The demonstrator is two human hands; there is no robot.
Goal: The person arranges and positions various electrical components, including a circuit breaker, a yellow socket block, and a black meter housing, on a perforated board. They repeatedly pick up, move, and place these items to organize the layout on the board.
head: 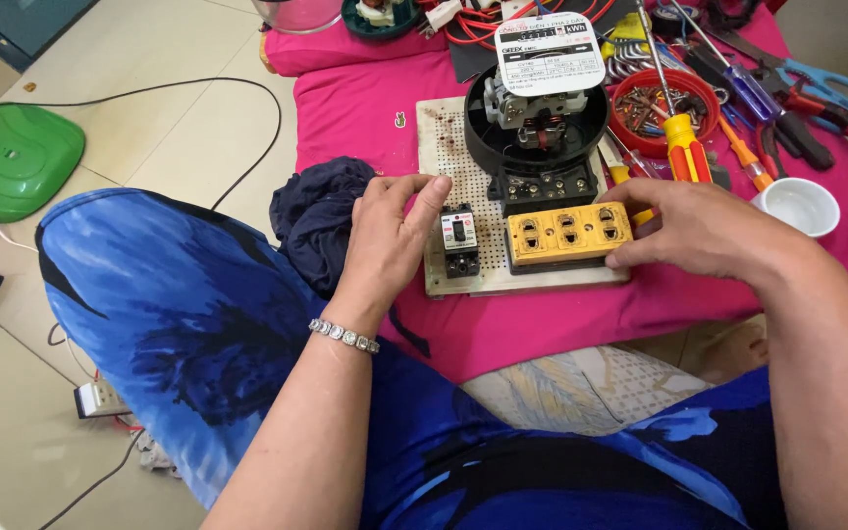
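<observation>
A white perforated board lies on a pink cushion. On it sit a round black electricity meter with its white dial plate, a small black and white circuit breaker and a yellow socket block. My left hand rests against the board's left edge, thumb beside the breaker. My right hand grips the right end of the yellow socket block.
A red bowl of screws, screwdrivers, pliers and a white cup lie at the right. A dark cloth lies left of the board. A green object and a cable are on the tiled floor.
</observation>
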